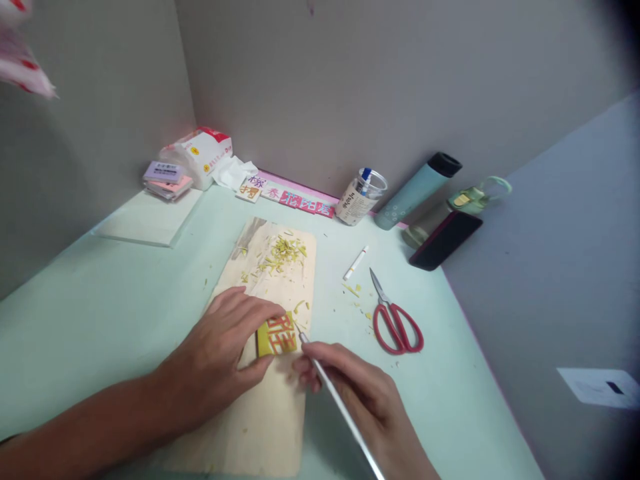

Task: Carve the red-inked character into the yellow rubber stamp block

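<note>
A small yellow block with a red carved character (278, 336) lies on a pale wooden board (270, 413). My left hand (225, 353) lies flat over the block's left side, fingers pressing it down. A thin silver carving tool (340, 407) sits pen-like in my right hand (360, 393), its tip touching the block's right edge. Yellow shavings (280, 253) are scattered on the far end of the board.
Red-handled scissors (395, 320) and a white marker (355, 263) lie right of the board on the light green desk (100, 300). At the back stand a jar (359, 198), a teal bottle (417, 189), a dark phone (445, 240), printed stamps (300, 199), tissue packs (200, 153).
</note>
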Action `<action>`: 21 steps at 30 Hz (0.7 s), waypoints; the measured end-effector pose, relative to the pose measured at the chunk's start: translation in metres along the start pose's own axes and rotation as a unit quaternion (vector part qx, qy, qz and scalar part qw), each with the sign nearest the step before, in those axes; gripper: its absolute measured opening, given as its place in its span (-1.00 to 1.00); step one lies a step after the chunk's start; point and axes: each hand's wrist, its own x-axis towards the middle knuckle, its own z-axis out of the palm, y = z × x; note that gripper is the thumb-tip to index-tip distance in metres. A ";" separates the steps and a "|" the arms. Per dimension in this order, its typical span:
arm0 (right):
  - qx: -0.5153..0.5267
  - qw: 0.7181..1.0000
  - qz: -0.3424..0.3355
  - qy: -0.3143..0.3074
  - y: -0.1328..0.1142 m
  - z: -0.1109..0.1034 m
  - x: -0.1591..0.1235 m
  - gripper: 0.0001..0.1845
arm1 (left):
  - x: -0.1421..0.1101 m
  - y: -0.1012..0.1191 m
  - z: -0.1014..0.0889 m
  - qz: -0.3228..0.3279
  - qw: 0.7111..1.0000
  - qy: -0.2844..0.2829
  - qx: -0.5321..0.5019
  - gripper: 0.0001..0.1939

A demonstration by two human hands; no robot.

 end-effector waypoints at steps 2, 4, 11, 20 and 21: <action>0.061 0.997 0.029 -0.040 -0.003 -0.001 0.002 -0.66 | 0.001 -0.003 -0.001 0.002 1.000 -0.003 0.002 -0.54; 0.119 0.991 0.049 -0.040 -0.002 -0.001 0.003 -0.74 | 0.001 -0.005 -0.003 0.000 1.000 -0.005 -0.003 -0.53; 0.013 0.995 0.085 0.052 0.012 0.005 -0.002 -0.84 | 0.002 -0.001 -0.005 -0.009 1.000 -0.012 -0.008 -0.56; -0.196 0.974 0.091 -0.062 0.001 0.006 -0.001 -0.76 | 0.003 -0.002 -0.006 -0.003 1.000 -0.005 0.000 -0.55; -0.198 0.974 0.090 -0.061 0.001 0.006 0.000 -0.75 | 0.003 -0.002 -0.006 -0.003 1.000 -0.004 0.000 -0.55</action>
